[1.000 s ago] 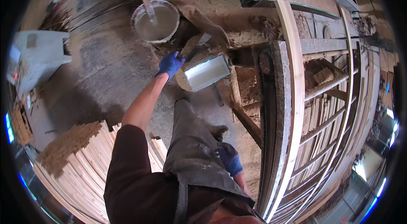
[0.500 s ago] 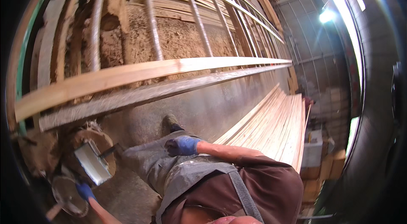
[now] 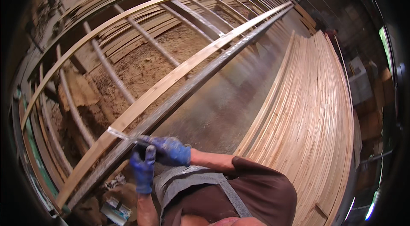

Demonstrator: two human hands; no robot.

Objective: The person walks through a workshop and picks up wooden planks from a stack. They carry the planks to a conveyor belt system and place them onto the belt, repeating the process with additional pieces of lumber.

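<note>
the blue-gloved right hand (image 3: 171,150) is closed round the dark handle of a flat metal-bladed hand tool (image 3: 126,136), its blade seen across a long pale wooden plank (image 3: 158,92); the blue-gloved left hand (image 3: 143,171) meets it, grip hard to tell. any lettering on the white rectangular tray (image 3: 115,211) is too small to read.

To my right I see a board stack (image 3: 305,110), a stick (image 3: 321,209) near its near edge, a pale box (image 3: 359,83) beyond its right edge.
</note>
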